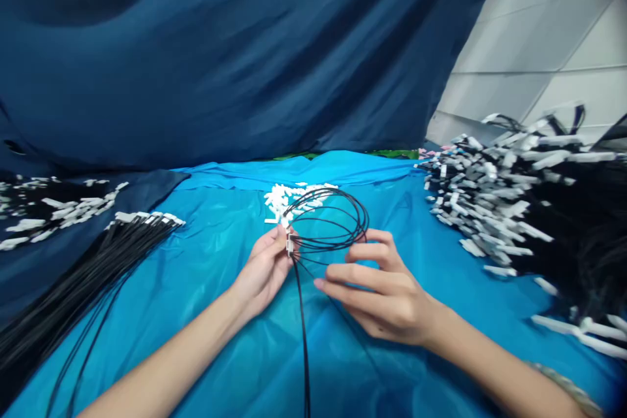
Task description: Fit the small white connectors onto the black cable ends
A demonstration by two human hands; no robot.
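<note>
Blue sheet (206, 261), left hand (262, 268) pinching white plug (289, 245), black wires (361, 222) looped toward right hand (394, 294), its fingers apart

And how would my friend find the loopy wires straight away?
Start with the bright blue sheet, then the left hand above its middle. The looped black wires spread from the white plugs pinched there. They curl into rings, unlike the long, straighter black bundle lying at the picture's left.

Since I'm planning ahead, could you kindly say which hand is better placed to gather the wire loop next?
Likely the right hand: it is at the right edge of the wire loop, though any grip there is unclear; the left hand pinches the white piece.
</note>
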